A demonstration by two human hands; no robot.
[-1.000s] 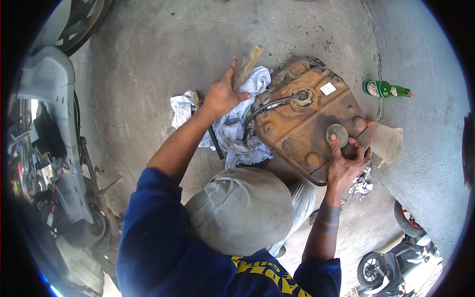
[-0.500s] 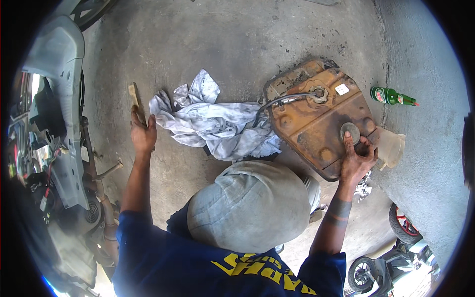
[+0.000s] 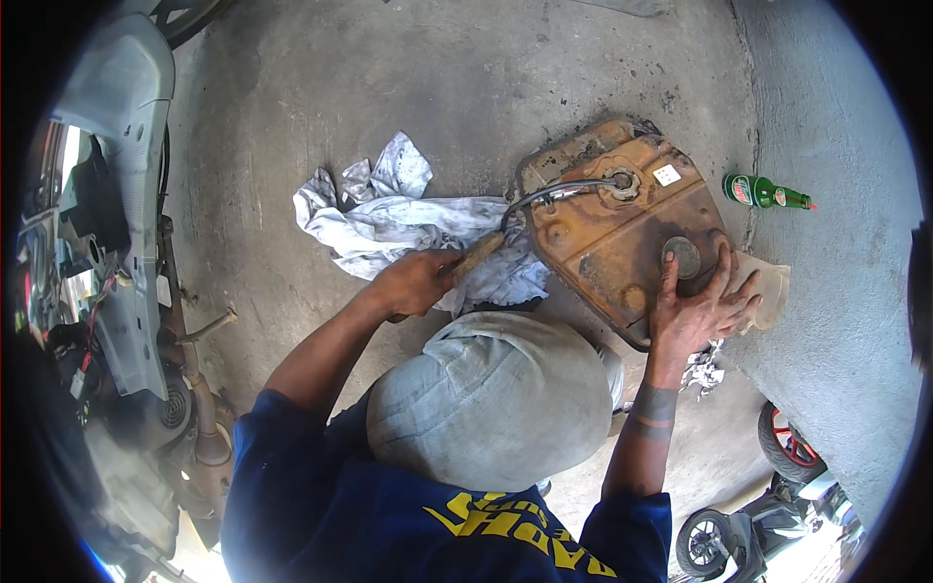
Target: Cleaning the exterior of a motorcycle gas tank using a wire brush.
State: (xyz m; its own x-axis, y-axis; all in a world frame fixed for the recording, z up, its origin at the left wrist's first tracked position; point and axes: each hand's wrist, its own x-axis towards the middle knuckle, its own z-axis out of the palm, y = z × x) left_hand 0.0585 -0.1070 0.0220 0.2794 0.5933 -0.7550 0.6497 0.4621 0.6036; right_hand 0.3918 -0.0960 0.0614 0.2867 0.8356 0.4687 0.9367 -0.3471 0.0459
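Observation:
My left hand is closed on a short worn wooden stick over the crumpled stained white cloth, beside a rusty metal tank. A black hose runs from the tank's upper fitting. My right hand lies on the tank with fingers spread, touching a round grey metal disc.
A green bottle lies at right near the wall. A translucent container is behind my right hand. Exposed vehicle parts line the left; a motorcycle stands at lower right. A grey head covering is below me.
My left hand swung out left with the stick, then came back right toward the tank. My right fingers, earlier curled at the disc, are now spread.

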